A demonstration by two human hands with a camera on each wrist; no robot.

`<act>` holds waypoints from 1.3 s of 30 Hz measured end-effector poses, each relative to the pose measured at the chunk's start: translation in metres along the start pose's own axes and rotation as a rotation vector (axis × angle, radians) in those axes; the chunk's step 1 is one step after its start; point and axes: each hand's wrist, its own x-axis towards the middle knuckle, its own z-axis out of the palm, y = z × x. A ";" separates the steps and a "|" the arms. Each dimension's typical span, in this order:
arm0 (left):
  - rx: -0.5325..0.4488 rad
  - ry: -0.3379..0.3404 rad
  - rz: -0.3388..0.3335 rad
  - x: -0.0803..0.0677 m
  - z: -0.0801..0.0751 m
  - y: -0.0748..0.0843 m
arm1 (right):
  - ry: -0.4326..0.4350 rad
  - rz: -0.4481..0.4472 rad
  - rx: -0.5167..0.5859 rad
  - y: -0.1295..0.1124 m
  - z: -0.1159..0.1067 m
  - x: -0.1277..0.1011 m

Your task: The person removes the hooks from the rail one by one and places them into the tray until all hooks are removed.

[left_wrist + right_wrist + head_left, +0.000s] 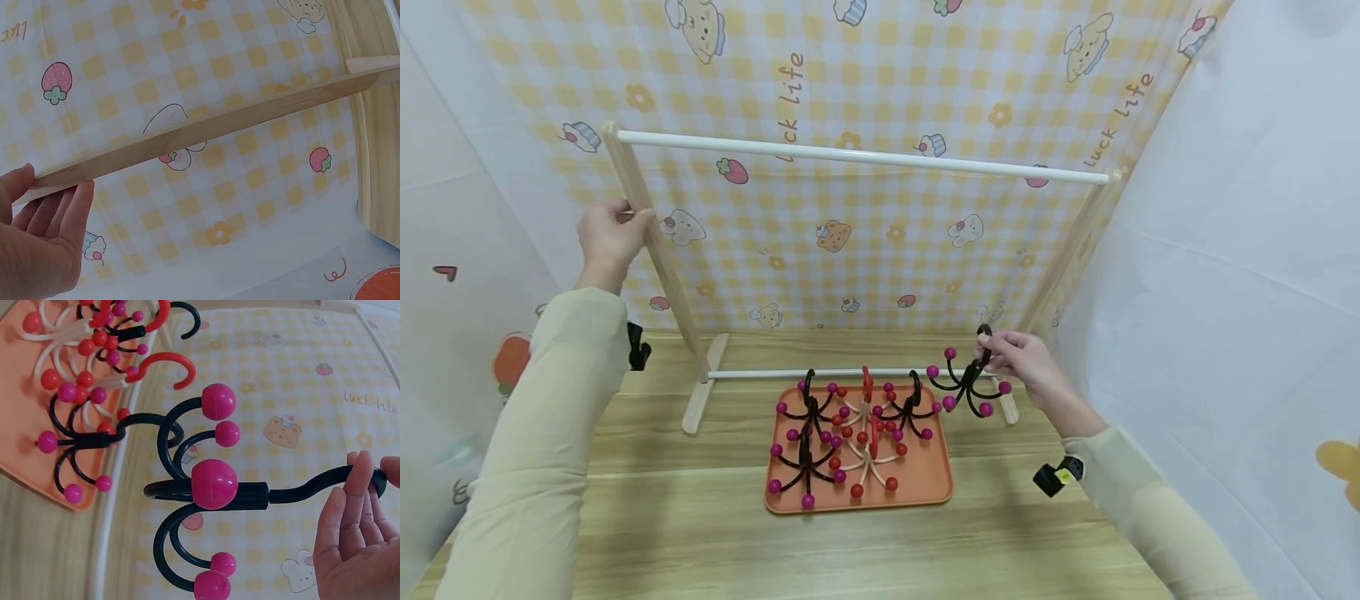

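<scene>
**Two hands at a small wooden rack**

The right hand (1026, 360) pinches the hook end of a black multi-armed hanger (967, 385) with pink ball tips, held off the counter at 3 o'clock from the orange tray (925, 487). The left hand (610, 235) grips the rack's slanted wooden post (658, 250) at 10 o'clock. Similar hangers lie tangled in the tray. The rack's lower rail (760, 374) crosses behind the tray. A wooden counter (700, 533) sits before a checked yellow backdrop (880, 100). How many hangers lie there is hard to tell.

Black hook hanger (206, 487), pink balls; orange tray (925, 487).
</scene>
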 end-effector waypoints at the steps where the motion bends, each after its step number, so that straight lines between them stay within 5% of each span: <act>1: 0.002 -0.001 -0.001 0.000 0.000 0.000 | -0.002 0.006 0.002 0.002 0.001 -0.001; 29: -0.015 -0.010 -0.021 0.000 -0.001 0.001 | -0.223 0.052 -0.022 0.062 0.035 -0.030; 39: -0.012 -0.015 -0.032 0.000 -0.001 0.003 | -0.202 0.072 -0.022 0.092 0.053 -0.025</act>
